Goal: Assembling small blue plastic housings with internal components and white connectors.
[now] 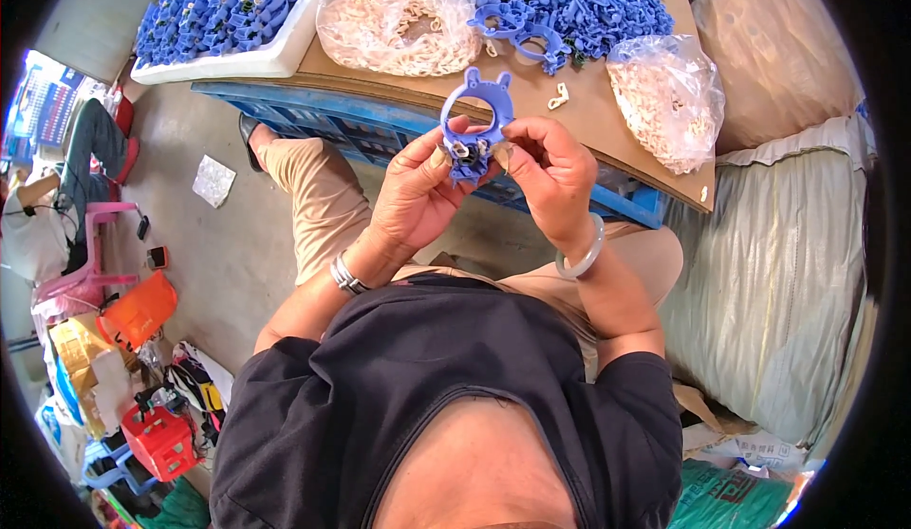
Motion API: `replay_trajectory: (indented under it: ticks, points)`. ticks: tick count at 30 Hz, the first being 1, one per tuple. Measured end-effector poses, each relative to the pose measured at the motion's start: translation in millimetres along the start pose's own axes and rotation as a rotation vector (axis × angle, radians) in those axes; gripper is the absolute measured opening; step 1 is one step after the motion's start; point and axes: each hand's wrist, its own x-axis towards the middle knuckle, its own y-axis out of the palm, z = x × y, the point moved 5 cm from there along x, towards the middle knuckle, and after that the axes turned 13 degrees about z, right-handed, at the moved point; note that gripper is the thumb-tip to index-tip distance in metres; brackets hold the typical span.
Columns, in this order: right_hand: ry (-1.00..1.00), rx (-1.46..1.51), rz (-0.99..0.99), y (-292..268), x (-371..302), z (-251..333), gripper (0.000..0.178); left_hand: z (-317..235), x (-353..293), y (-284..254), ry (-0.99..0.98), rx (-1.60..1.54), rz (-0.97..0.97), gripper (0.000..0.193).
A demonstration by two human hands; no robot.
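In front of my body, just off the table's near edge, I hold a blue plastic ring piece (505, 104) with two small ear-like knobs on top. Its lower part carries a dark centre and small cream bits. My left hand (410, 195) is closed on its lower left side, with the thumb across the front. Thumb and forefinger of my right hand (552, 170) pinch at the lower right edge; whether a small part is also between them is hidden. Beyond my right hand, a loose cream plastic part (558, 96) lies on the cardboard tabletop (579, 116).
A clear bag of cream parts (380, 31) and a smaller one (669, 102) lie on the table. Blue parts heap (588, 2) behind; a white foam tray (223, 72) holds more. Blue crates (313, 111) support the tabletop. Large sacks (769, 273) stand at right.
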Motion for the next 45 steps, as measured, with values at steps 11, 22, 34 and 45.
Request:
replay_trajectory:
  ticks: [11, 22, 34, 45]
  points:
    - [0.027, -0.345, -0.189, -41.1, 24.2, -8.5, 0.013, 1.9, -3.1, -12.2, -0.041, -0.076, -0.050, 0.046]
    - [-0.035, -0.958, -0.196, -103.3, 54.3, -77.8, 0.027, 8.2, -5.6, -21.2, -0.134, -0.211, -0.060, 0.041]
    - [0.044, -0.994, -0.193, -109.4, 60.6, -72.9, 0.034, 7.1, -5.1, -20.1, -0.139, -0.202, -0.134, 0.037]
    - [0.187, -1.109, -0.205, -111.9, 64.9, -75.7, 0.007, 9.0, -3.6, -20.7, -0.156, -0.180, -0.164, 0.037]
